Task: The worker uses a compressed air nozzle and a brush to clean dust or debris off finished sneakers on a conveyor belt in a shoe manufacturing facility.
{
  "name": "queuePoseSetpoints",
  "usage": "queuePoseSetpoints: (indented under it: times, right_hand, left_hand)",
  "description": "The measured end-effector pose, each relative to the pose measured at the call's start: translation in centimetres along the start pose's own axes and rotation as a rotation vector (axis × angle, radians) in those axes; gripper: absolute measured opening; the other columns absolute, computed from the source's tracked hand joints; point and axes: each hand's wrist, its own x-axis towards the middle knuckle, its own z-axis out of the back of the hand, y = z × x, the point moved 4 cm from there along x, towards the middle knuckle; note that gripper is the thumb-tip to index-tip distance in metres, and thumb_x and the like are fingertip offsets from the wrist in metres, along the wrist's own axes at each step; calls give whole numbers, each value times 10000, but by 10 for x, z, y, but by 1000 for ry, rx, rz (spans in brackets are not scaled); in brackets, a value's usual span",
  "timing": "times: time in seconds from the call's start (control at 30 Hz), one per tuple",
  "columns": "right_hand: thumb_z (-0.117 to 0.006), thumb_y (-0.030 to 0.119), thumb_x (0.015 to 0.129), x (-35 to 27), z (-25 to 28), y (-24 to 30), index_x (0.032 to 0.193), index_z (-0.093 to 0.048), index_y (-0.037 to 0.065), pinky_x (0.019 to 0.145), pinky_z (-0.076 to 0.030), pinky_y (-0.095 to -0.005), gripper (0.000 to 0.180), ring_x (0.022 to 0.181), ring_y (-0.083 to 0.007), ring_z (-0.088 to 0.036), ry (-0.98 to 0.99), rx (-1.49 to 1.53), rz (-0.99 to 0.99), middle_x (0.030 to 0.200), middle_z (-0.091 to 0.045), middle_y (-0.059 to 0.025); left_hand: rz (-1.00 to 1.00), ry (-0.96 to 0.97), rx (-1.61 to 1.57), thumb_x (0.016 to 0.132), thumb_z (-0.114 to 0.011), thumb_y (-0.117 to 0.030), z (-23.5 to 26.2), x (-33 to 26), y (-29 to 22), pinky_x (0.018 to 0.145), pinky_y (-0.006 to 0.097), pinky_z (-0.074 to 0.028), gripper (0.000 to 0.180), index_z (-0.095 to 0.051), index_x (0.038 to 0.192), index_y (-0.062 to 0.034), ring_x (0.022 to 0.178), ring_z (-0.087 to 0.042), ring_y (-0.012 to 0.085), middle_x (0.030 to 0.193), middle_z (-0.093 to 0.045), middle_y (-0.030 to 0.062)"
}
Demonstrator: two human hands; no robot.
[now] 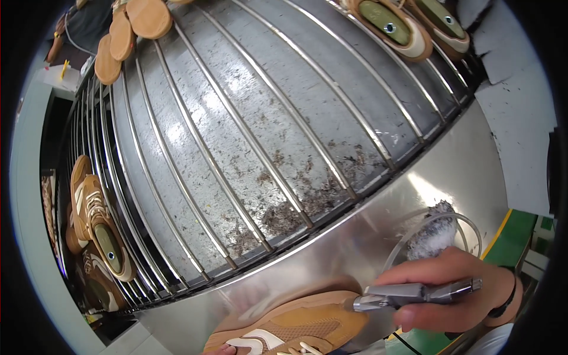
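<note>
A tan sneaker (331, 322) with a white side stripe and pale laces lies on its side at the lower edge, partly cut off. The fingertips of my left hand (223, 350) grip its left part; the rest of that hand is out of view. My right hand (444, 290) is closed round a slim silver-grey metal tool (396, 294) whose kind I cannot make out. The tip of this tool touches or nearly touches the toe end of the sneaker.
Beyond the hands runs a metal roller conveyor (254, 142) with dark debris beneath its rods. Tan sneakers (97, 219) stand at the left, others (396, 29) at the far right; soles (151, 18) lie far left. A clear hose (467, 228) loops near a pile of greyish-white fluff (435, 234).
</note>
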Motion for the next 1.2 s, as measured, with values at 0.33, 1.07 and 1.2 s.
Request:
queuePoseSetpoints:
  times: [0.33,1.07,1.2]
  right_hand:
    - [-589,180,838,-62,-81,-121,1124,-508,-75,618,-502,-299,391,679,-215,-644,-651,67,665,806,-653,-147]
    - [-444,215,901,-55,-59,-179,1243,-352,-53,853,-434,-369,444,813,-201,-618,-947,514,1145,847,-660,-175]
    - [-436,267,911,-55,-43,-182,1258,-344,-20,786,-457,-363,459,803,-242,-620,-1051,534,1103,840,-633,-192]
  left_hand:
    - [91,-62,133,607,-723,-145,-4,-6,-18,628,387,-493,676,-492,1200,84,688,-619,353,851,-627,209]
    - [408,-321,-1215,788,-520,-142,16,113,-13,829,331,-506,410,-512,1159,33,909,-622,222,1034,-619,128]
    - [107,-402,-1293,848,-554,-248,67,283,-56,813,288,-505,308,-565,1057,-22,898,-627,199,982,-637,99]
